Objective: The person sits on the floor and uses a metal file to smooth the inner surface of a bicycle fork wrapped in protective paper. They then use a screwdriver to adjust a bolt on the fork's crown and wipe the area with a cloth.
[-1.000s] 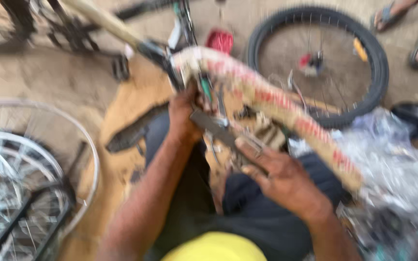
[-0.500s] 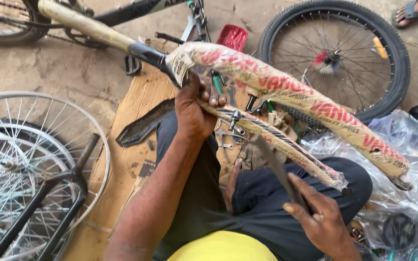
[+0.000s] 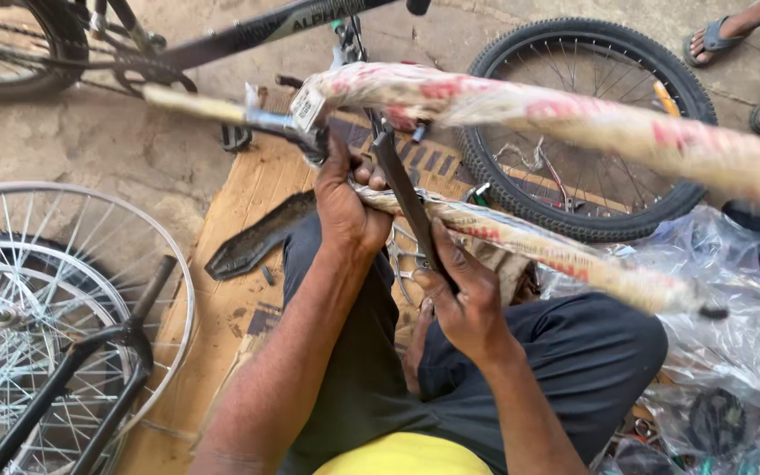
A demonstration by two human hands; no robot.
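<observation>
Your right hand (image 3: 464, 299) has come up from your knee and now grips the black wrench (image 3: 408, 198), fingers curled around its handle. Your left hand (image 3: 345, 202) clamps the wrapped frame (image 3: 521, 242) over your lap. Beyond lies the tyred wheel (image 3: 587, 123).

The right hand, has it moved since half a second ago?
Yes. The right hand has come up from low beside the person's knee to grip the dark tool against the wrapped bicycle frame, closer to the left hand.
</observation>
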